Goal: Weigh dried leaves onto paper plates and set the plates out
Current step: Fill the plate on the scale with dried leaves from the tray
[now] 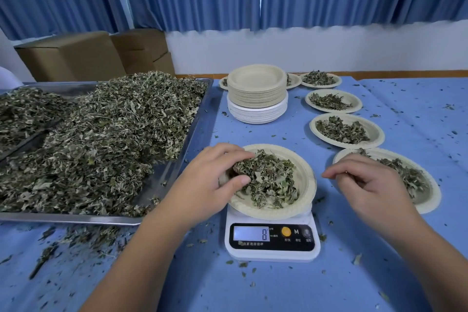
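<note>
On a blue table [278, 291], a plate [307, 185] of probably light, crumbly leaves [272, 180] sits on a scale [272, 253] reading 8, the left hand [215, 175] pinching leaves, the right hand [367, 180] loosely curled and empty; lift by the rim.

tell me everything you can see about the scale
The scale is a white plastic-looking kitchen scale lying flat on the blue table cover, near the front middle. Its black front panel has a lit display reading 8, a round orange button, an M mark and labels too blurred to read. A paper plate of dried leaves sits on its platform and hides most of it. The left hand grips those leaves, not the scale. Around its base lie leaf crumbs.
</note>
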`<action>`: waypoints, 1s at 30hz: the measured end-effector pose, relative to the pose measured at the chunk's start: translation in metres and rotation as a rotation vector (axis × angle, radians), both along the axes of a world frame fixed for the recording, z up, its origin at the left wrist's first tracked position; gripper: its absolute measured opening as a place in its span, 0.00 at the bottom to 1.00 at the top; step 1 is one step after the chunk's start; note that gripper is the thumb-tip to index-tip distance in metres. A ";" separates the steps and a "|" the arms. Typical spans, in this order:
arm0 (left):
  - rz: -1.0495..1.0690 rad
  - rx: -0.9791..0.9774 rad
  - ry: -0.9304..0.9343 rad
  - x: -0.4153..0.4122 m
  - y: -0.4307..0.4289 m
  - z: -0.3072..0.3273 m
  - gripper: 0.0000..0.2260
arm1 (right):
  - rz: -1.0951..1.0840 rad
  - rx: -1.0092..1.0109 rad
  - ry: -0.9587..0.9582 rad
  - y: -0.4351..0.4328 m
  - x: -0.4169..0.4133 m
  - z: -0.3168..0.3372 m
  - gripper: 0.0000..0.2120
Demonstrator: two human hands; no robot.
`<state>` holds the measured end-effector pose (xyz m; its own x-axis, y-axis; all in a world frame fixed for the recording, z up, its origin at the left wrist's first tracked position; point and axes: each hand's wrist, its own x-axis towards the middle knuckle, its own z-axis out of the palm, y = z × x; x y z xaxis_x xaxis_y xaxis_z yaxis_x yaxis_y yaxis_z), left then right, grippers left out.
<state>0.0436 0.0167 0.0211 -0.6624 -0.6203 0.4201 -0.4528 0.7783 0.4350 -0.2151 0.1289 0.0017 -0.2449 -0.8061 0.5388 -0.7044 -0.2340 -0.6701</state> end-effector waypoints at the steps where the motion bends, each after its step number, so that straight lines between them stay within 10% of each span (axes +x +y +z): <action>1: -0.002 -0.028 -0.036 -0.001 0.000 0.002 0.18 | -0.001 -0.008 0.006 0.000 0.000 0.001 0.20; 20: 0.004 -0.045 -0.019 -0.016 0.000 0.000 0.12 | -0.016 -0.026 0.047 0.001 0.004 0.004 0.18; 30: 0.133 0.380 0.562 -0.009 0.004 0.010 0.13 | -0.007 -0.032 0.053 0.002 0.006 0.007 0.13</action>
